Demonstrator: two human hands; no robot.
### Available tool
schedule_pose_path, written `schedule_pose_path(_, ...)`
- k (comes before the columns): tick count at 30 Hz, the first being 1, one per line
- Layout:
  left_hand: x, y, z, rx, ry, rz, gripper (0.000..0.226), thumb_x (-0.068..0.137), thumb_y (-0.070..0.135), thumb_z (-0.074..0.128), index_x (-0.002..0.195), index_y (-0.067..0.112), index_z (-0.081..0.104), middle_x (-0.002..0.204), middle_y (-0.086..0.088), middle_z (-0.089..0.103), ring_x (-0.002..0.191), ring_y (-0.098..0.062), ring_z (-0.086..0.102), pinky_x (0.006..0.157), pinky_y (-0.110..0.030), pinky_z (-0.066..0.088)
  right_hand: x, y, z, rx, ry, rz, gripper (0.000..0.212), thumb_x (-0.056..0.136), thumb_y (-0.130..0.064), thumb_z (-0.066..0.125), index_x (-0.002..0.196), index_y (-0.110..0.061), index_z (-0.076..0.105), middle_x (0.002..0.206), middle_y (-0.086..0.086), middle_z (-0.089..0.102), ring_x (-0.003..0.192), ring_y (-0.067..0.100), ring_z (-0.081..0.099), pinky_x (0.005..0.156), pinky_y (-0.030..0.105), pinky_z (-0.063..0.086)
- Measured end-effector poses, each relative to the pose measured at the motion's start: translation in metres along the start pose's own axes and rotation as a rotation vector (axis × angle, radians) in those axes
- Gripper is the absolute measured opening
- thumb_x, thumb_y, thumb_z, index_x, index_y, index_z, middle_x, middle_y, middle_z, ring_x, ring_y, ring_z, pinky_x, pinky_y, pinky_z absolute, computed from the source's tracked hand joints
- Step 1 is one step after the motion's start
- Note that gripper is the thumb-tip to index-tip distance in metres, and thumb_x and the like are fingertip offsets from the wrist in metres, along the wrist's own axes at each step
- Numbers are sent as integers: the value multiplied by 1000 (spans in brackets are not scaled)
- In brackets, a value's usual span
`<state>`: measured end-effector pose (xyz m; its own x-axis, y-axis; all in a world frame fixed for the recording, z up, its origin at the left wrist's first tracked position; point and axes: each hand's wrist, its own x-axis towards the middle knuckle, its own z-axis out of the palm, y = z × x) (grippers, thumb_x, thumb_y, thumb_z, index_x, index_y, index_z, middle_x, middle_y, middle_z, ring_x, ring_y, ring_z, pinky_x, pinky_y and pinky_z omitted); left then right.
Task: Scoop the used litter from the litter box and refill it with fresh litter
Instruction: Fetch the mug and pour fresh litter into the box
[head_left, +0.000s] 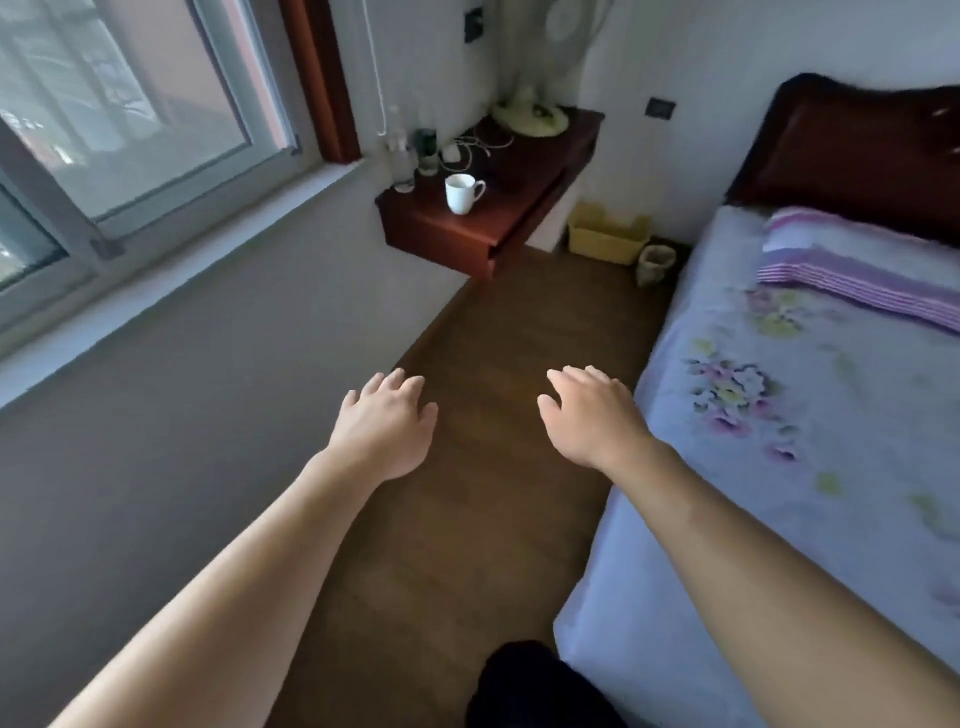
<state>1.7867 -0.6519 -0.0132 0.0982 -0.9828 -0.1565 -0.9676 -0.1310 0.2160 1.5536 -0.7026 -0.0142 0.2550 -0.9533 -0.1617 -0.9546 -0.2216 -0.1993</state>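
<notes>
Head view: floor (498, 415) strip runs clear between wall and bed (779, 467)
Left hand (384, 426): fingers apart, holding nothing
Right hand (592, 415): same
Yellow box (608, 234): far end, beside bed corner, blurred

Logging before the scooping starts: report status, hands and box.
Left hand open, empty. Right hand open, empty. Yellow box on the floor ahead, beside the bed. Floor lane to it clear.

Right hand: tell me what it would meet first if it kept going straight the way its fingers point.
Probably nothing soon: the right hand points along the bare wooden floor toward the yellow box by the far wall, though depth is unclear.
</notes>
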Motion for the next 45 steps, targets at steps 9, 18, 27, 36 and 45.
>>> schedule_pose_path(9, 180, 30, -13, 49, -59, 130, 52, 103, 44, 30, 150, 22, 35, 156, 0, 33, 145, -23, 25, 118, -43, 20, 141, 56, -17, 12, 5, 127, 53, 103, -41, 29, 150, -18, 35, 157, 4, 35, 146, 29, 26, 119, 47, 23)
schedule_pose_path(18, 352, 46, -38, 23, -34, 87, 49, 100, 48, 29, 141, 24, 44, 141, 3, 46, 135, -21, 38, 112, -43, 32, 315, 89, -76, 32, -23, 74, 53, 103, -39, 30, 150, -16, 35, 156, 4, 37, 143, 27, 31, 117, 43, 27)
schedule_pose_path(27, 515, 39, -50, -67, -22, -5, 51, 101, 45, 33, 144, 20, 40, 150, -3, 41, 141, -26, 32, 116, -44, 27, 490, 89, -90, 15, -76, -13, 55, 103, -39, 32, 152, -16, 30, 159, 4, 32, 147, 25, 26, 119, 41, 23)
schedule_pose_path(36, 645, 13, -60, -159, -29, -153, 58, 99, 46, 37, 150, 20, 31, 154, -2, 37, 145, -26, 29, 117, -47, 28, 645, 80, -98, 3, -176, -109, 57, 102, -41, 32, 155, -18, 24, 162, 5, 25, 149, 25, 20, 121, 43, 21)
schedule_pose_path(45, 704, 3, -50, -230, 6, -393, 68, 96, 52, 46, 153, 18, 27, 158, -2, 33, 145, -24, 31, 116, -41, 31, 773, 63, -82, 76, -280, -413, 59, 103, -40, 35, 155, -16, 21, 161, 5, 27, 148, 21, 22, 119, 36, 21)
